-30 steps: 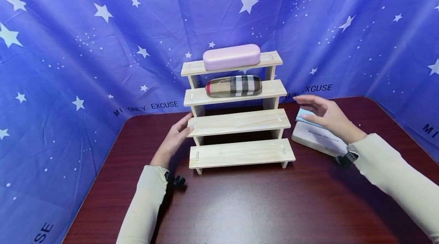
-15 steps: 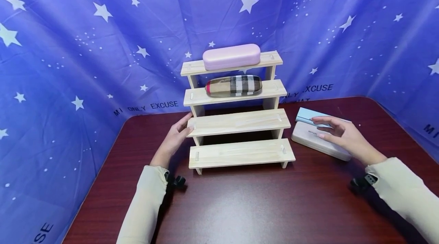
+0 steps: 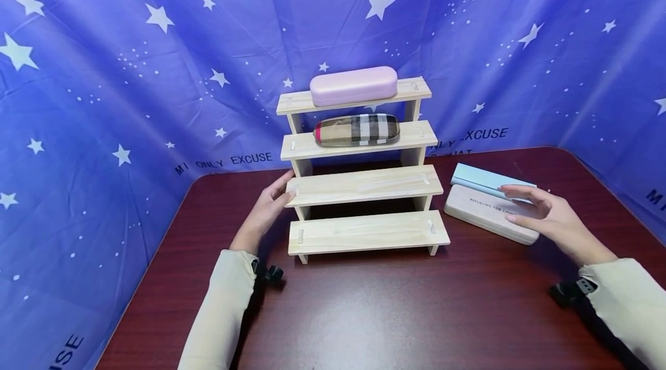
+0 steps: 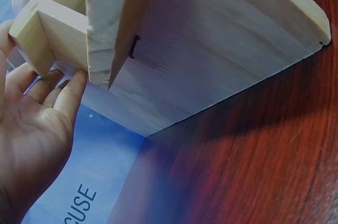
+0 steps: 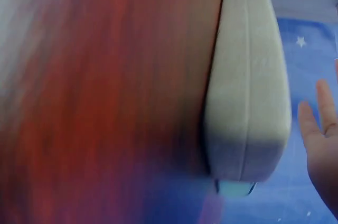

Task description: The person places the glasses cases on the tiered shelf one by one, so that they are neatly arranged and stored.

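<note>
A stepped wooden display shelf [image 3: 364, 185] stands on the table. My left hand [image 3: 266, 208] holds the left end of its second-lowest board, thumb on top and fingers under and behind; the left wrist view shows the fingertips of the left hand [image 4: 42, 113] against the wood. My right hand [image 3: 554, 219] hovers at the right end of a beige glasses case [image 3: 481, 208] with dark lettering, fingers loosely bent and grasping nothing. Behind that case lies a light blue case [image 3: 478, 177]. The right wrist view shows the beige case [image 5: 248, 86] side-on, with the hand apart from it.
A lilac glasses case [image 3: 354, 87] sits on the top board. One board lower rests a plaid case [image 3: 356, 130]. Blue star-printed cloth [image 3: 234, 40] hangs behind and beside the dark red table [image 3: 364, 312].
My right hand has moved right and toward me, from above the blue case to the beige case's right end. My left hand stays on the shelf. The cases have not moved.
</note>
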`<state>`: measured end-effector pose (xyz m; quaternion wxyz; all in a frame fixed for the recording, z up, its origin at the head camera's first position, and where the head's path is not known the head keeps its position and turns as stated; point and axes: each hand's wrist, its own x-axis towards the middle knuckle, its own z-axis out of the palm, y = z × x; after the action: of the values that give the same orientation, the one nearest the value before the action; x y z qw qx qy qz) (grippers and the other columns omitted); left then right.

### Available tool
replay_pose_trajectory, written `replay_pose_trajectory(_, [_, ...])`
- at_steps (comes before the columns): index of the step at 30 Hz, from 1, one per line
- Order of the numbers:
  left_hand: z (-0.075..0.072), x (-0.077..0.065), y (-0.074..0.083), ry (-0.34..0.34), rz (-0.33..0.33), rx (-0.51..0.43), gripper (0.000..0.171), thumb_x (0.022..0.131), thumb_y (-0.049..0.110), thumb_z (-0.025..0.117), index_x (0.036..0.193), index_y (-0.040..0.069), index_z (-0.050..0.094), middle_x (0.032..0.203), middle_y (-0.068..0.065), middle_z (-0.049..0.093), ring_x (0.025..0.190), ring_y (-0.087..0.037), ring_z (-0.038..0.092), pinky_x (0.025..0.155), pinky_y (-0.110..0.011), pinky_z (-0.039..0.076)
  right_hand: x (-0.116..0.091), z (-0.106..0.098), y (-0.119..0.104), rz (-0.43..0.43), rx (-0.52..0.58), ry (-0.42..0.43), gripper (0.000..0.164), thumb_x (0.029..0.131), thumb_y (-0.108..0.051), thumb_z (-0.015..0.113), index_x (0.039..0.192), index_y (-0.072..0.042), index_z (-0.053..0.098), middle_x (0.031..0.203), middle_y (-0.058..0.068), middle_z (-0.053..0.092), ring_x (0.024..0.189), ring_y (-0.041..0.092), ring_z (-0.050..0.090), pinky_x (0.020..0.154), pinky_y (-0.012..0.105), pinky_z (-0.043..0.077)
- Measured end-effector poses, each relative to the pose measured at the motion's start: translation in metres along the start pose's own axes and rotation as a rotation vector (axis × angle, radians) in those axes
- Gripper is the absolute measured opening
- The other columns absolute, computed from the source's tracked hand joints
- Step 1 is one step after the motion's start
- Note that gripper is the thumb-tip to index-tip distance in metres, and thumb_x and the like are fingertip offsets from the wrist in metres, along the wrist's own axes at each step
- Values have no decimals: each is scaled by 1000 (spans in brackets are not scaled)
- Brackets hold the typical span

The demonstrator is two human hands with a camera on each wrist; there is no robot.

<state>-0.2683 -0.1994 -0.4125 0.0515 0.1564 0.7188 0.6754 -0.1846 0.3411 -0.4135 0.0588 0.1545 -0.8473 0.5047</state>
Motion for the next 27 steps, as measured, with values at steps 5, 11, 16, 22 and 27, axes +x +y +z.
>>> replay_pose_trajectory(5, [0,1,-1,2,2,10,58,93,5,47,147,1,27,151,-17,29,128,-23,35,95,-15,38,-5,-9,8,-2,-7,10,52,87,2,62,136,-1,46,131,-4,52,121,-6,42,91,7,35])
replay_pose_trajectory(11, [1,1,-1,5,-2,-4,58,93,4,47,148,1,26,150,-17,29,122,-16,40,93,-16,40,-10,-13,11,50,-44,-20,52,87,-3,64,136,-3,46,133,-2,46,121,-12,37,90,5,32])
replay_pose_trajectory(16, [0,0,0,12,2,-26,58,94,3,47,147,1,26,151,-18,29,119,-11,42,93,-16,40,-9,-11,14,135,-61,-15,53,88,-10,65,137,-6,46,131,-13,42,117,-16,35,86,3,30])
replay_pose_trajectory(22, [0,-1,-1,0,2,-40,58,94,4,46,148,1,25,150,-19,28,118,-9,43,93,-16,40,-7,-11,24,156,-43,-10,55,89,-11,65,139,-8,45,126,-20,43,111,-14,38,82,4,31])
replay_pose_trajectory(27, [0,1,-1,5,6,-36,58,94,4,47,147,1,26,150,-18,29,121,-15,41,94,-17,40,-6,-11,31,168,-6,-30,58,89,-9,64,142,-10,41,123,-23,43,105,-14,40,80,5,32])
